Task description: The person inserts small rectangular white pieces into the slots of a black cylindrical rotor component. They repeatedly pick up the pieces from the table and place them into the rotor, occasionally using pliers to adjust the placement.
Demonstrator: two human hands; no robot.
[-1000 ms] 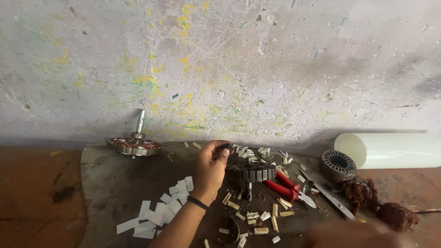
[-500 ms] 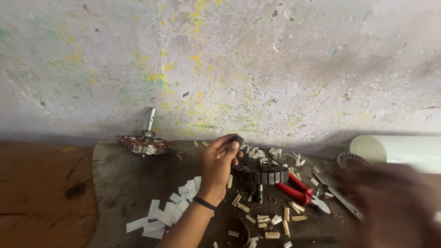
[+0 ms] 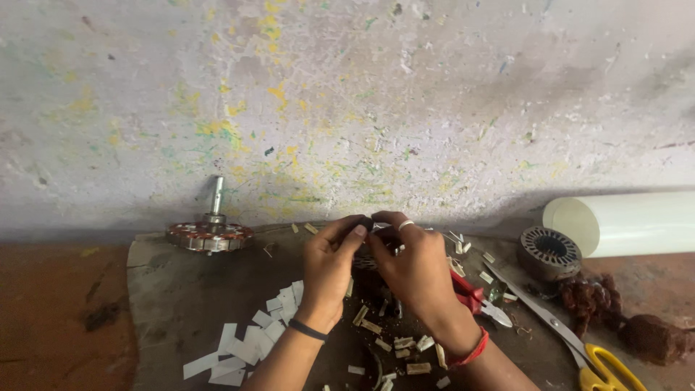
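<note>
The left hand (image 3: 327, 269) and the right hand (image 3: 414, 266) met over the round metal motor part (image 3: 368, 262), fingertips pinching something small and dark together.

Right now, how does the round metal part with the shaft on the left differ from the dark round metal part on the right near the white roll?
The part with the shaft carries an upright shaft at its centre; the dark ring has an open hole there. The part with the shaft shows reddish windings and looks flatter and wider, while the dark ring is bare grey and stands taller. Both are round, sit untouched, and lie apart from both hands.
</note>
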